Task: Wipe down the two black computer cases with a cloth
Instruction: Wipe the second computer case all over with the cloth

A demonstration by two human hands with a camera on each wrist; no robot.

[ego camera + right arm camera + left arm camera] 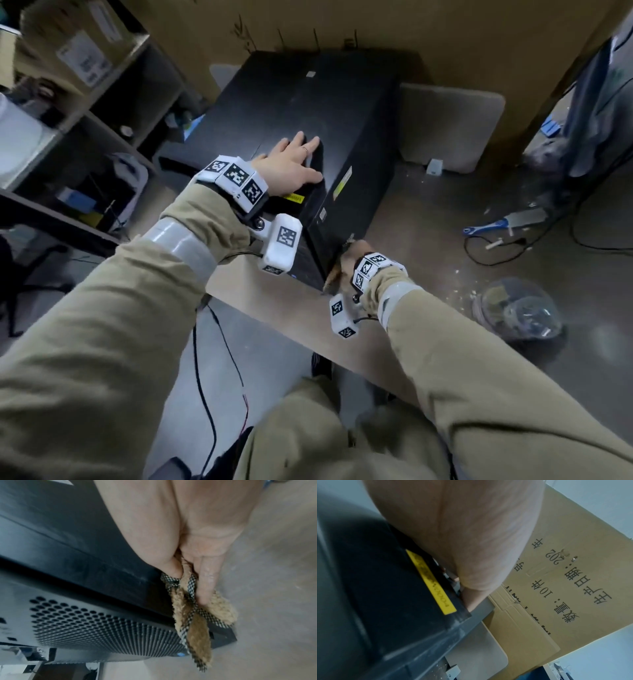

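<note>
Two black computer cases stand side by side, the left case (253,106) and the right case (356,113). My left hand (294,164) lies flat on their tops near the front, fingers straight, beside a yellow label (429,581). My right hand (349,257) is low at the right case's front corner. It pinches a brown fuzzy cloth (193,615) with a checkered edge between thumb and fingers, against the case's edge. A perforated vent panel (102,626) shows beside it. In the head view only scraps of the cloth (333,275) show under the hand.
A big cardboard box (376,27) stands behind the cases, cluttered shelves (85,113) to the left. A grey panel (452,126) leans at the right. On the floor lie a blue-handled tool (489,226), cables (513,253) and a clear bowl (517,308). A wooden board (274,308) runs in front.
</note>
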